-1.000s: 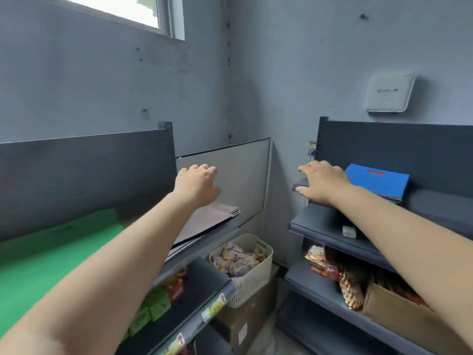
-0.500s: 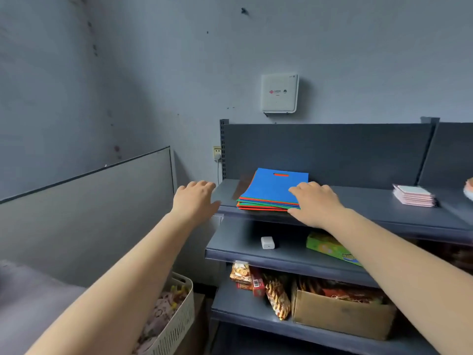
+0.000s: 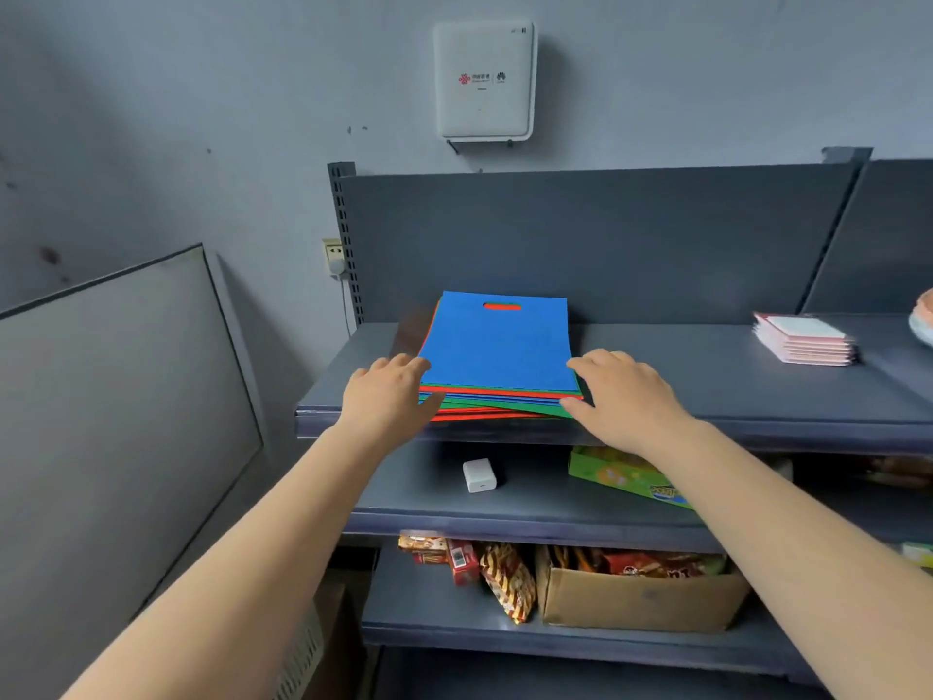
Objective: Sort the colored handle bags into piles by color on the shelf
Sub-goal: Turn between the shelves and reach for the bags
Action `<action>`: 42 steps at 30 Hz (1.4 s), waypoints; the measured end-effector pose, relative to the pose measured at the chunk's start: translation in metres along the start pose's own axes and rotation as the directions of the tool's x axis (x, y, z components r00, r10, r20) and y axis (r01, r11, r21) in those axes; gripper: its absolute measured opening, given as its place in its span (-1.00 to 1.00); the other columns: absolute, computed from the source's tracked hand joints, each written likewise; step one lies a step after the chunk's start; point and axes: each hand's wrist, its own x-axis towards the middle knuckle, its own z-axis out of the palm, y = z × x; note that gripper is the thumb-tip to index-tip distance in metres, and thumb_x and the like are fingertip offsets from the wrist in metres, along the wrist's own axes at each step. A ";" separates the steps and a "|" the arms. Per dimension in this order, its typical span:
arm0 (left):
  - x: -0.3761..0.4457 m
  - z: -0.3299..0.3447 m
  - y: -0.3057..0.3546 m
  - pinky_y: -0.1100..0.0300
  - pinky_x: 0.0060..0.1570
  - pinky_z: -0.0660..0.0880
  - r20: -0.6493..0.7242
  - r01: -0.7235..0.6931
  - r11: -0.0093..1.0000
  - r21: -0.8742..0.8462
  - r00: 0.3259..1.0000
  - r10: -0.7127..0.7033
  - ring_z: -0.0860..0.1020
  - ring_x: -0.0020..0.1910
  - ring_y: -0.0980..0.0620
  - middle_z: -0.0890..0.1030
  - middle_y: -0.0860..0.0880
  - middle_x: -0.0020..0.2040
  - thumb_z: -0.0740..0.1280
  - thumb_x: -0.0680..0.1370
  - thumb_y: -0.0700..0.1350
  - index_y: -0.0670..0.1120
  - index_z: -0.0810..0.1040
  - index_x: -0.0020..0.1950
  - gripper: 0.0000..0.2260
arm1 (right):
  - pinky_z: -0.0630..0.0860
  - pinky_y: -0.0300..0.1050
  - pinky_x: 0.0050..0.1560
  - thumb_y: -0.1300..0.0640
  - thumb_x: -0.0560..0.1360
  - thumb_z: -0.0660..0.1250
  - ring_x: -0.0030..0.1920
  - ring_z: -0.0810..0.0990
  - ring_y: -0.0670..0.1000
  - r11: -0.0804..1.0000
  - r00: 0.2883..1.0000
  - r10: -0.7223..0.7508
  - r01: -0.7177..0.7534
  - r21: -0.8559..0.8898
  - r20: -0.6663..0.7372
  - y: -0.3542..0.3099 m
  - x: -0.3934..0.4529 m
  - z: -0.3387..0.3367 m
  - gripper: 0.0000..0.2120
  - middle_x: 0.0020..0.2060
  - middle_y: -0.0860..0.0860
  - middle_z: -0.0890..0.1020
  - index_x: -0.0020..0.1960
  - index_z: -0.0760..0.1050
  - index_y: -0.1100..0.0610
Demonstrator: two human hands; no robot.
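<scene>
Stack of bags [image 3: 497,346] with a blue one on top on the grey shelf [image 3: 707,391], left hand [image 3: 386,396] and right hand [image 3: 623,396] at its near corners, fingers relaxed and apart, gripping nothing

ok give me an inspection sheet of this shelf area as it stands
surface: dark grey metal top shelf, mostly bare.
job's things: one mixed stack of flat blue, red and green handle bags, blue on top, unsorted.
clutter: pink-white card stack; small white charger cube one shelf down; snacks and cardboard box below.
hands: left hand and right hand at the stack's front corners.
cables: white plug in wall socket.
surroundings: white wall-mounted box.
</scene>
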 end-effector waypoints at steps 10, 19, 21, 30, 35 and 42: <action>0.068 0.076 0.008 0.09 0.18 0.34 0.054 0.098 0.993 -0.059 0.994 -0.095 0.46 0.24 -0.08 0.50 -0.01 0.30 0.15 0.61 0.12 -0.03 0.42 0.36 -0.61 | 0.29 -0.02 0.35 -0.11 0.60 0.14 0.41 0.29 0.02 0.936 0.991 -0.014 -0.033 0.350 0.132 0.034 0.081 0.078 -0.49 0.43 0.00 0.33 0.47 0.25 0.09; 0.082 0.103 0.016 0.15 0.21 0.27 0.041 0.144 0.955 -0.260 0.990 -0.138 0.47 0.22 -0.09 0.58 -0.05 0.22 0.22 0.60 0.00 -0.12 0.53 0.28 -0.67 | 0.38 -0.04 0.17 -0.04 0.55 0.28 0.24 0.44 0.11 0.792 0.949 0.300 -0.306 0.528 0.100 0.055 0.110 0.115 -0.51 0.27 0.10 0.43 0.37 0.37 0.21; 0.083 0.104 0.020 0.15 0.26 0.28 0.046 0.120 0.950 -0.288 0.993 -0.112 0.47 0.26 -0.07 0.57 -0.06 0.25 0.24 0.59 -0.01 -0.13 0.54 0.29 -0.67 | 0.38 -0.08 0.01 -0.01 0.52 0.33 0.14 0.48 0.13 0.756 0.932 0.340 -0.350 0.554 0.125 0.063 0.116 0.115 -0.57 0.13 0.13 0.50 0.28 0.43 0.23; 0.089 0.102 0.026 0.17 0.20 0.37 0.045 0.136 0.909 -0.393 0.991 -0.129 0.48 0.25 -0.02 0.59 -0.01 0.23 0.26 0.58 0.00 -0.08 0.56 0.26 -0.69 | 0.41 -0.05 0.05 0.20 0.48 0.41 0.06 0.55 0.15 0.604 0.889 0.445 -0.384 0.698 0.104 0.081 0.128 0.110 -0.54 -0.25 0.09 0.57 0.32 0.40 0.30; 0.103 0.103 0.001 0.08 0.11 0.37 0.097 0.367 0.901 -0.232 0.930 -0.354 0.46 0.22 -0.12 0.58 -0.08 0.20 0.32 0.53 0.12 -0.08 0.52 0.28 -0.59 | 0.38 -0.10 -0.23 0.27 0.48 0.35 -0.18 0.54 0.22 0.573 0.871 0.491 -0.353 0.739 0.036 0.103 0.117 0.108 -0.90 -0.26 0.17 0.61 -0.02 0.57 0.22; 0.110 0.095 -0.034 0.03 0.06 0.43 0.107 0.546 0.782 -0.300 0.834 -0.541 0.51 0.14 -0.21 0.59 -0.17 0.12 0.45 0.46 -0.01 -0.16 0.57 0.18 -0.64 | 0.37 -0.14 -0.26 0.32 0.51 0.22 -0.13 0.55 0.14 0.489 0.816 0.578 -0.319 0.812 -0.028 0.117 0.103 0.112 -0.81 -0.09 0.05 0.59 -0.03 0.49 0.06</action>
